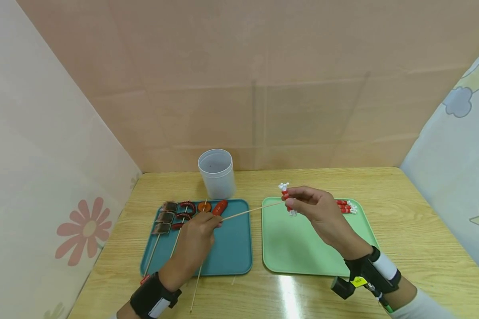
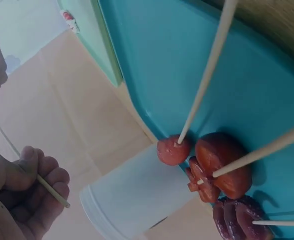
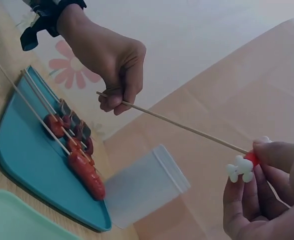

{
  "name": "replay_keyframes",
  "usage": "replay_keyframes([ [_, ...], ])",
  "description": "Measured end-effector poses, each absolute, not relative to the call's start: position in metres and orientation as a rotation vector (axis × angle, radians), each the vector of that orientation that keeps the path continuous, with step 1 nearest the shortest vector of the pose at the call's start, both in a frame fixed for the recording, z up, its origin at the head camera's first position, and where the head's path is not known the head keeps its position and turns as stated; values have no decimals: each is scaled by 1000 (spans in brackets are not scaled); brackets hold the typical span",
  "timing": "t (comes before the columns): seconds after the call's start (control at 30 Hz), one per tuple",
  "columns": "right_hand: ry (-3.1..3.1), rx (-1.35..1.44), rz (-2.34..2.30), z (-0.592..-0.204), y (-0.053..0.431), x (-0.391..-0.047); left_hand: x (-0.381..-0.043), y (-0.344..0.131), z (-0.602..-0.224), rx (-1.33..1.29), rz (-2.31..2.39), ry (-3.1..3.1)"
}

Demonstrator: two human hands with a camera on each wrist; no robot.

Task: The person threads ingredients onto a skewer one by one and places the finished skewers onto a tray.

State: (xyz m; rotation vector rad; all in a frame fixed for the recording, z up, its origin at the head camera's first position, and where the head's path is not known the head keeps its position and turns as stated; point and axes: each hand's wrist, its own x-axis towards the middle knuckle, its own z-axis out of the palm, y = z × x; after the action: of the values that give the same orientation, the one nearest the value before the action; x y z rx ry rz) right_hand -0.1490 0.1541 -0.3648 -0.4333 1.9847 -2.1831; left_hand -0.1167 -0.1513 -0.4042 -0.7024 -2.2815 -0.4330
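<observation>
My left hand (image 1: pixel 197 237) pinches a thin bamboo skewer (image 1: pixel 253 211) near one end, above the blue tray (image 1: pixel 232 254). Between the thumb and fingers of my right hand (image 1: pixel 321 215) is a small red piece with white knobbed ends (image 1: pixel 285 194), held over the green tray (image 1: pixel 303 259). The skewer's far end meets the red-and-white piece (image 3: pixel 246 165) in the right wrist view; the fingers hide whether it has gone in. More red-and-white pieces (image 1: pixel 347 207) lie at the back right of the green tray.
Loaded skewers lie on the blue tray, with dark square slices (image 1: pixel 165 218), curled dark-red pieces (image 1: pixel 188 206), an orange round (image 1: pixel 204 207) and a red sausage (image 1: pixel 220 207). Their sticks overhang its front edge. Behind that tray stands a whitish translucent cup (image 1: pixel 218 179). Walls enclose the wooden table (image 1: pixel 407 230).
</observation>
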Motion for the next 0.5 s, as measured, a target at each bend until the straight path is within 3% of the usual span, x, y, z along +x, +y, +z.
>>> replay_keyframes([
  [0.5,1968,-355,-2152,-387,100,-141,-114,-128,-395,-779,-464,-2253],
])
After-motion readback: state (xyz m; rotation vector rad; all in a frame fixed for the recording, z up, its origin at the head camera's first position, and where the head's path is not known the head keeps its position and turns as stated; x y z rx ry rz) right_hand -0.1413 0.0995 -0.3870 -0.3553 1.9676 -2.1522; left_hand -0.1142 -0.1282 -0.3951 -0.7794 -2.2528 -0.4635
